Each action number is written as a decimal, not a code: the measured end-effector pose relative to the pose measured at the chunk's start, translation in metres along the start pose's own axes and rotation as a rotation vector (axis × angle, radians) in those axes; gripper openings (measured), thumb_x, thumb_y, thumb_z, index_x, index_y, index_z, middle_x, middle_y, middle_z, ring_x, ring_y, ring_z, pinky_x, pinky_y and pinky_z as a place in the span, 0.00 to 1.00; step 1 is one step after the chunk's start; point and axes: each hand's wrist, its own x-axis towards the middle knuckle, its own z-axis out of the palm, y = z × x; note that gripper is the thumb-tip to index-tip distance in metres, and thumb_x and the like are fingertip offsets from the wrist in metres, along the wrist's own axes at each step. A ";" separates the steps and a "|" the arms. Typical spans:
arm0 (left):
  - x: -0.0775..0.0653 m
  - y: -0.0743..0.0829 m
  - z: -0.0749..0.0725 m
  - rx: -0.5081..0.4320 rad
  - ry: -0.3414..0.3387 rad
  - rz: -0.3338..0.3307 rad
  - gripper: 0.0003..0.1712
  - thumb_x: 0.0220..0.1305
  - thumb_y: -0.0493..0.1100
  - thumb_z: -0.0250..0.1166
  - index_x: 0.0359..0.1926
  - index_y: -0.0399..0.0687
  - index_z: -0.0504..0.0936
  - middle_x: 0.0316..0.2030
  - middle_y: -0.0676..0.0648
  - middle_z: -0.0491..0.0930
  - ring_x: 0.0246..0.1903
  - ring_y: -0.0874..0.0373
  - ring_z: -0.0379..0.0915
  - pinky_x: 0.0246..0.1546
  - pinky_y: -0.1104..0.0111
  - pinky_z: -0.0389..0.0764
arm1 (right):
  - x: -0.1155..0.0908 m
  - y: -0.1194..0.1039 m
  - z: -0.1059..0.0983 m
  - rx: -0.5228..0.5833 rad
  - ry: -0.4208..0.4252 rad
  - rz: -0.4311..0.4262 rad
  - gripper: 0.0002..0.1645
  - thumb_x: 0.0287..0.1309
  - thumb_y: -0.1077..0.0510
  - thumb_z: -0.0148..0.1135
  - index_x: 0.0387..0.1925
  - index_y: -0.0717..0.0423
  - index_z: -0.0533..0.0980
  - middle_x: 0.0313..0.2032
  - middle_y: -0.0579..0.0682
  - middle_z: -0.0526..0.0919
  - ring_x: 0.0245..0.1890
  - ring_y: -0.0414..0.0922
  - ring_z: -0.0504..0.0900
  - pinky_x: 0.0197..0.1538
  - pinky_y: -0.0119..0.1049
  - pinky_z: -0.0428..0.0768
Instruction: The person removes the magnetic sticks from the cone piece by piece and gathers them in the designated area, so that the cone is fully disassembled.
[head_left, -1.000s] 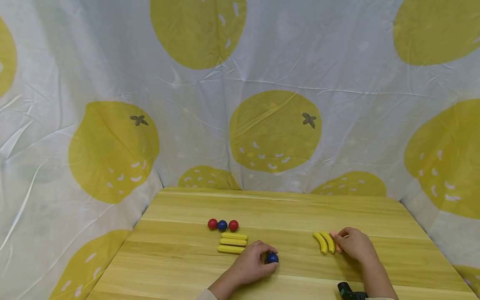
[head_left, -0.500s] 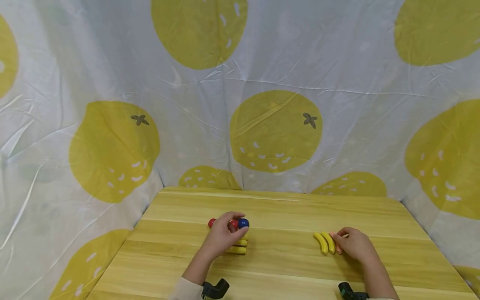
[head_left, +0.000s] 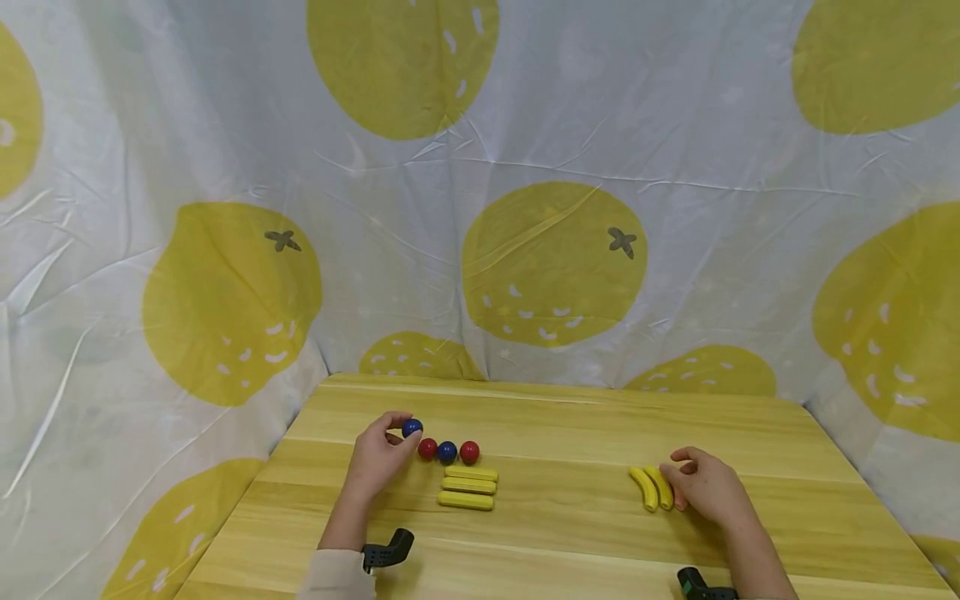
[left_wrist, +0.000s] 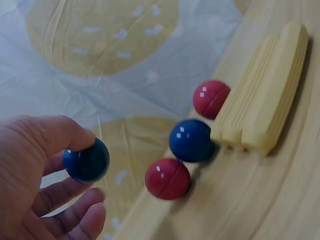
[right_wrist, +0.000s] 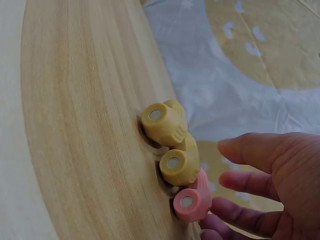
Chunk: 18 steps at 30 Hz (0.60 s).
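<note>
My left hand (head_left: pixel 372 462) pinches a shiny blue ball (left_wrist: pixel 86 161) between thumb and fingers, at the left end of a row of balls. That row holds a red ball (head_left: pixel 427 450), a second blue ball (head_left: pixel 447 452) and another red ball (head_left: pixel 469 452). Three straight yellow sticks (head_left: pixel 468 485) lie side by side just in front of it. On the right, my right hand (head_left: pixel 708 492) rests beside a pink curved stick (right_wrist: pixel 192 204), its fingers loose and thumb apart. Two yellow curved sticks (right_wrist: pixel 165 125) lie alongside the pink one, with metal discs in their ends.
Everything lies on a wooden table (head_left: pixel 555 533). A pale cloth (head_left: pixel 405 250) printed with yellow lemons hangs behind and along the sides. Each wrist wears a black camera mount (head_left: pixel 388 550).
My left hand has carried the blue ball from in front of the sticks, over the row, to its left end. My right hand stays by the pink curved stick, its fingers slightly more parted.
</note>
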 end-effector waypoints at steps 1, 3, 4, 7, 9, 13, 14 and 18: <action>0.001 -0.003 -0.001 0.016 0.001 -0.008 0.21 0.65 0.44 0.71 0.57 0.44 0.82 0.53 0.40 0.83 0.40 0.54 0.78 0.39 0.67 0.80 | 0.000 0.000 0.000 0.000 0.002 -0.002 0.36 0.71 0.41 0.58 0.64 0.66 0.71 0.35 0.51 0.85 0.42 0.47 0.84 0.49 0.50 0.79; 0.001 -0.009 -0.003 0.047 -0.001 -0.023 0.20 0.65 0.43 0.71 0.56 0.43 0.81 0.53 0.39 0.83 0.42 0.52 0.80 0.44 0.62 0.82 | 0.001 0.001 -0.001 0.004 0.003 -0.005 0.36 0.71 0.41 0.58 0.64 0.66 0.71 0.42 0.53 0.85 0.46 0.50 0.84 0.51 0.53 0.79; 0.001 -0.011 -0.004 0.059 -0.006 -0.030 0.20 0.65 0.43 0.71 0.56 0.42 0.81 0.53 0.39 0.83 0.43 0.51 0.80 0.46 0.59 0.82 | 0.001 0.001 -0.001 0.006 0.002 -0.005 0.36 0.71 0.41 0.58 0.64 0.66 0.71 0.44 0.55 0.85 0.47 0.51 0.84 0.51 0.53 0.79; 0.001 -0.017 -0.005 0.091 -0.026 -0.056 0.19 0.65 0.42 0.71 0.55 0.42 0.81 0.54 0.38 0.83 0.44 0.49 0.81 0.50 0.54 0.83 | 0.002 0.001 -0.001 0.006 0.005 -0.006 0.36 0.71 0.40 0.58 0.64 0.66 0.71 0.47 0.59 0.85 0.47 0.53 0.84 0.50 0.53 0.79; 0.002 -0.020 -0.005 0.107 -0.043 -0.072 0.18 0.64 0.42 0.71 0.53 0.42 0.81 0.53 0.38 0.83 0.44 0.50 0.81 0.50 0.53 0.82 | 0.002 0.000 -0.001 0.005 0.008 -0.007 0.37 0.71 0.40 0.58 0.64 0.66 0.71 0.49 0.60 0.84 0.47 0.53 0.84 0.50 0.53 0.79; 0.001 -0.023 -0.005 0.131 -0.074 -0.087 0.16 0.63 0.41 0.72 0.50 0.41 0.81 0.51 0.37 0.84 0.42 0.51 0.81 0.49 0.54 0.82 | 0.002 0.000 -0.001 0.007 0.009 -0.004 0.37 0.71 0.40 0.58 0.64 0.66 0.71 0.51 0.63 0.83 0.47 0.52 0.84 0.50 0.53 0.79; 0.001 -0.023 -0.005 0.132 -0.081 -0.090 0.16 0.62 0.40 0.72 0.49 0.41 0.81 0.51 0.38 0.84 0.42 0.52 0.81 0.48 0.55 0.82 | 0.002 0.000 -0.001 0.010 0.008 -0.001 0.37 0.71 0.40 0.58 0.64 0.66 0.71 0.51 0.63 0.83 0.46 0.51 0.84 0.50 0.53 0.79; 0.000 -0.022 -0.005 0.138 -0.105 -0.100 0.15 0.62 0.39 0.72 0.48 0.40 0.81 0.49 0.38 0.84 0.43 0.51 0.80 0.48 0.54 0.82 | 0.002 -0.001 0.000 0.023 0.005 0.004 0.36 0.71 0.40 0.58 0.64 0.66 0.71 0.50 0.61 0.83 0.41 0.46 0.83 0.50 0.52 0.79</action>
